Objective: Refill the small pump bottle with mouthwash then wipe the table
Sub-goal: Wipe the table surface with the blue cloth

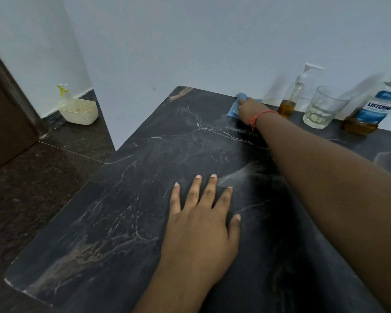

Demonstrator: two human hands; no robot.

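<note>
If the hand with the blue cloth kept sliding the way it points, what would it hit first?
Probably the wall. The right hand presses the blue cloth near the table's back edge, fingers aimed up-left; the pump bottle stands off to its right.

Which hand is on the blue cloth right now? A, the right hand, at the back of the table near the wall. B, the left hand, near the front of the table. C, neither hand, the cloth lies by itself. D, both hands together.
A: the right hand presses the blue cloth onto the table near the wall, beside the pump bottle, while the left hand lies flat and empty nearer the front.
</note>
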